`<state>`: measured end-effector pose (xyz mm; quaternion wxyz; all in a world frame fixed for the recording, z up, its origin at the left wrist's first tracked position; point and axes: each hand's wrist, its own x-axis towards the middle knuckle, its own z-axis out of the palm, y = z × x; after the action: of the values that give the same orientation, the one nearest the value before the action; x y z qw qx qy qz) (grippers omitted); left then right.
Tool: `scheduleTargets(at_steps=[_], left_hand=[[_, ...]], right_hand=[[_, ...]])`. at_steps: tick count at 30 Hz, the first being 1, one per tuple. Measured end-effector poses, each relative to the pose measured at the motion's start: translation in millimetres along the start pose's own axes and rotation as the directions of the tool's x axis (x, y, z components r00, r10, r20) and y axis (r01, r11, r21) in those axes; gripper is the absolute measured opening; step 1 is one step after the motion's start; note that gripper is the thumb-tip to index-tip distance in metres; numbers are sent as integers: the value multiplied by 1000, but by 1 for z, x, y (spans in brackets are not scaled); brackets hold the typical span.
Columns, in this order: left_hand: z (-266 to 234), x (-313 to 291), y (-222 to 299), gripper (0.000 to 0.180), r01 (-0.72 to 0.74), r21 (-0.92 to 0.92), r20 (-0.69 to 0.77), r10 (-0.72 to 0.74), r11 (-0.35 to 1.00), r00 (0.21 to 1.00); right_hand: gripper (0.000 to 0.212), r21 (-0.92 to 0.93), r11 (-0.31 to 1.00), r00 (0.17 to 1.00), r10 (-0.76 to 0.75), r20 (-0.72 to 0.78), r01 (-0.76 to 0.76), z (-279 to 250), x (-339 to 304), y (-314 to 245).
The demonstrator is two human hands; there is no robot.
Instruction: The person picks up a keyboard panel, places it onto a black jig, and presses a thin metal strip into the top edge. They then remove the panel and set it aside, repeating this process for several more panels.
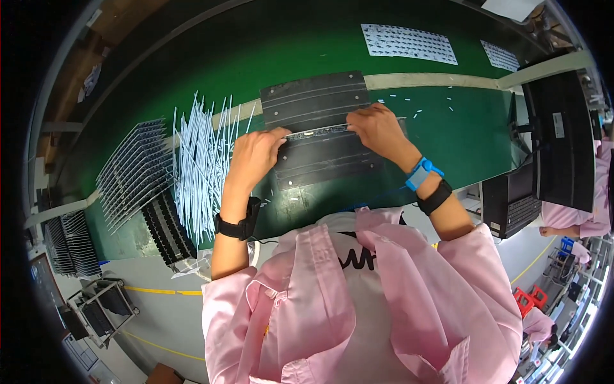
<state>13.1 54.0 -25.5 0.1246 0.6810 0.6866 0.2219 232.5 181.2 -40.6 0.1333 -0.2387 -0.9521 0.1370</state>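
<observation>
A long, narrow circuit board strip [318,133] lies crosswise in front of me, over a dark grooved plate [326,160] with screws near its corners. My left hand [254,157] is closed in a pinch at the strip's left end. At the other end, the fingers of my right hand [380,131] are pinched on it too. Just beyond the strip is a second dark grooved plate [313,99]. My fingers cover both ends of the strip. Whether it rests in a groove or is lifted, I cannot tell.
A loose heap of thin white strips [201,169] lies left of the plates. Beside it, several narrow boards [134,169] stand in a black slotted rack [167,227]. Small white bits [416,115] are scattered at right, near a monitor [563,141]. Printed sheets [409,45] lie at the back.
</observation>
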Motion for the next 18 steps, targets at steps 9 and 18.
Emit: scheduleTargets(at_steps=[9,18], left_hand=[[7,4,7,14,37,-20,-34,-38,999,999],[4,22,-16,17,98,-37,110,-94,994,990]], right_hand=[[9,-49,999,1000,-4,-4,4,-3,1,7],[11,-109,994,1000,-5,17,6,7,16,25]])
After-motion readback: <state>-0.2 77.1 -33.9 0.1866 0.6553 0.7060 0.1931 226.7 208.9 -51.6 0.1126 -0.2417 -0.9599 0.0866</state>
